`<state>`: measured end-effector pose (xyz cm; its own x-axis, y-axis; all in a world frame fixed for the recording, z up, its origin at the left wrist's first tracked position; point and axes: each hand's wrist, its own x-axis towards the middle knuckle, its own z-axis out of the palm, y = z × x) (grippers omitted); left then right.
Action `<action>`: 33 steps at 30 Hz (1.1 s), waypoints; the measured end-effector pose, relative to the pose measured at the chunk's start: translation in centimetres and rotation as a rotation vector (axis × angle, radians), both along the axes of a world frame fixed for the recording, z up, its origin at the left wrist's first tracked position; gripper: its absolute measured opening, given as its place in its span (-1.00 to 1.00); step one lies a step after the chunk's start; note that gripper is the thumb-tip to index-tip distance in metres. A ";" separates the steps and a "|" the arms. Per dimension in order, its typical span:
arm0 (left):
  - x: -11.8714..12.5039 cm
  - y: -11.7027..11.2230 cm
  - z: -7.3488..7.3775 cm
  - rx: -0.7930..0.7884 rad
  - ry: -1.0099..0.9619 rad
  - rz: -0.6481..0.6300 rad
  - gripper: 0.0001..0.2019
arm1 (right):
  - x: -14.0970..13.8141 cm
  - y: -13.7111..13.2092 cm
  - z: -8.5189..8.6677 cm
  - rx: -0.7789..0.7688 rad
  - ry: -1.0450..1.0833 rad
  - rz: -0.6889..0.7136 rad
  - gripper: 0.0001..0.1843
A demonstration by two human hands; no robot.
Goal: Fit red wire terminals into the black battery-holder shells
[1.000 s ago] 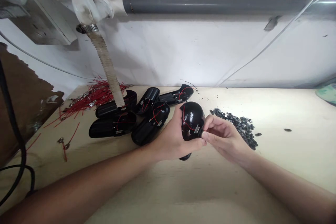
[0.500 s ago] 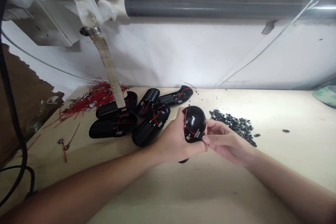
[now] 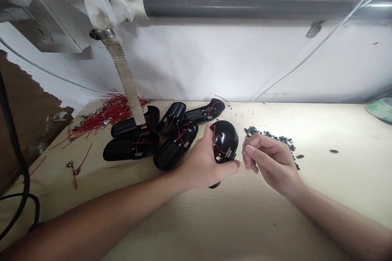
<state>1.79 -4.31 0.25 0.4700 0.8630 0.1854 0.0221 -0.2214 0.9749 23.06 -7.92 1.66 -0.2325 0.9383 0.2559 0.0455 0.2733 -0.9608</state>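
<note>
My left hand (image 3: 202,164) is wrapped around a glossy black plastic shell (image 3: 225,142) with red wires inside it, held just above the wooden bench (image 3: 232,220). My right hand (image 3: 269,163) sits a little to the right of the shell, apart from it, with curled fingers and thumb pressed to forefinger; what they pinch is too small to make out. Behind my right hand lies a heap of small black parts (image 3: 277,138).
Several more black shells with red wires (image 3: 162,134) lie in a cluster left of my hands. A pile of red wires (image 3: 105,114) sits at the back left, under a corrugated hose (image 3: 124,73). A grey pipe (image 3: 245,4) runs along the wall. Black cable (image 3: 15,159) hangs at the left edge.
My right hand has drawn back from the shell to the right, so it no longer touches it. The left hand keeps its hold of the shell in much the same place.
</note>
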 end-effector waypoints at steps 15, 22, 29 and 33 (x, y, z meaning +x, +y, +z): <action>-0.4 -0.1 0.4 -0.036 -0.078 -0.144 -0.51 | -0.9 0.0 0.1 -0.066 0.050 0.170 -0.91; -0.5 0.0 0.6 0.034 -0.055 -0.168 -0.43 | -1.2 -0.1 0.0 -0.005 0.058 0.110 -0.43; -0.7 0.2 1.3 -0.001 0.003 -0.201 -0.36 | -1.2 0.2 -0.1 0.073 0.000 0.186 -0.34; -0.8 0.3 1.3 -0.067 0.034 -0.220 -0.37 | -1.2 0.0 -0.4 0.047 0.000 0.191 -0.35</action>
